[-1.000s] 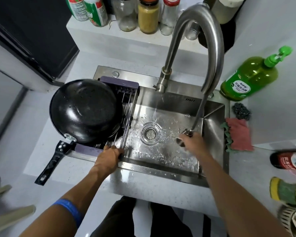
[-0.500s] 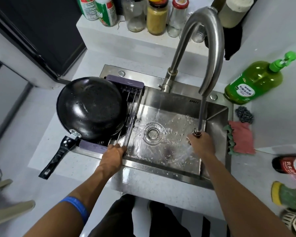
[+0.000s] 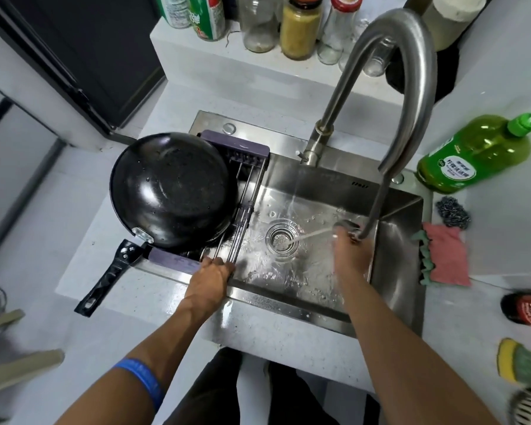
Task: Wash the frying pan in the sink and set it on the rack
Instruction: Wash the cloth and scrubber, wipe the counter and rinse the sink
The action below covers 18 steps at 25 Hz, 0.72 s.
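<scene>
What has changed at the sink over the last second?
The right hand, gripping the pull-out faucet head, has turned it so the water now streams leftward at the drain. The left hand stays on the rack's near edge, and the frying pan rests upside down on it as before.

Even, cool indoor light falls from above, with glare on the wet sink [image 3: 402, 240] and the tap [image 3: 411, 87]. Wide-angle bending curves the edges. The right hand [image 3: 351, 256] blurs under the water.
</scene>
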{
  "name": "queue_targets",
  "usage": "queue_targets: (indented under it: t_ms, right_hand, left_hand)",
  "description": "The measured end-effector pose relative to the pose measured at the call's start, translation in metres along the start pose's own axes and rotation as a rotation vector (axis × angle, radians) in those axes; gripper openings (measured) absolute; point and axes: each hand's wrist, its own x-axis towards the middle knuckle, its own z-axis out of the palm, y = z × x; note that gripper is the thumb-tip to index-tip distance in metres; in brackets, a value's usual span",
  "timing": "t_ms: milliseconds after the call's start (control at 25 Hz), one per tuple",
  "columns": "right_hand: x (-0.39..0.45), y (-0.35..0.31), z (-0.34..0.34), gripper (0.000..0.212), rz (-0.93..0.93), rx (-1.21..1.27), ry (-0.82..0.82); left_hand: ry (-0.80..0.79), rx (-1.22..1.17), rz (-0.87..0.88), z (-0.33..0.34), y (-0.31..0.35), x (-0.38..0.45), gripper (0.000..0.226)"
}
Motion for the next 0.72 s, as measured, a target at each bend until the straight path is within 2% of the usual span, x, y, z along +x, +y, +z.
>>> queue_targets:
  t_ms: [40,80,120,200,280,320,360,400,440,560,600,640,680,720]
  right_hand:
    - [0.008,0.003,0.000,0.025,-0.025,0.014,0.144]
    - [0.014,0.007,0.006,0.032,-0.028,0.037,0.175]
    - [0.014,0.007,0.012,0.035,-0.005,0.081,0.098]
    - [-0.004,-0.002,0.025,0.033,0.061,0.136,-0.265]
    - [-0.027,-0.023,0.032,0.025,0.087,-0.016,-0.669]
    - [-0.034,-0.032,0.035,0.022,0.085,-0.099,-0.826]
    - [-0.035,-0.037,0.037,0.021,0.067,-0.157,-0.897]
    - [-0.034,-0.039,0.038,0.020,0.039,-0.160,-0.887]
    - [-0.028,-0.037,0.039,0.022,0.008,-0.132,-0.788]
    - [-0.001,-0.021,0.033,0.032,0.062,0.145,-0.248]
    - [0.006,-0.015,0.030,0.036,0.078,0.187,-0.138]
    - [0.008,-0.012,0.027,0.037,0.073,0.167,-0.113]
    - [0.006,-0.011,0.025,0.033,0.048,0.110,-0.176]
    - [0.000,-0.013,0.024,0.027,0.009,0.035,-0.318]
  left_hand:
    - [0.008,0.011,0.001,0.000,0.000,-0.001,0.035]
    - [0.011,0.019,-0.002,0.000,0.000,-0.001,0.036]
    - [0.010,0.026,-0.001,-0.001,0.000,-0.002,0.036]
    - [0.001,0.026,-0.006,0.000,0.001,-0.001,0.035]
    - [-0.004,0.015,-0.018,-0.002,0.002,-0.001,0.035]
    - [-0.005,0.015,-0.019,-0.003,0.002,-0.001,0.034]
    - [-0.003,0.013,-0.018,-0.003,0.001,0.000,0.033]
    - [-0.006,0.013,-0.014,-0.003,-0.001,0.001,0.032]
    - [-0.008,0.009,-0.009,-0.003,-0.002,0.001,0.030]
    - [-0.013,0.003,-0.004,-0.004,0.000,-0.001,0.032]
    - [-0.015,0.004,-0.004,-0.004,-0.001,-0.001,0.033]
    - [-0.016,0.002,-0.001,-0.004,-0.001,0.000,0.035]
    - [-0.022,0.004,0.003,-0.004,-0.002,0.000,0.037]
    - [-0.027,0.009,0.005,-0.004,-0.001,0.001,0.036]
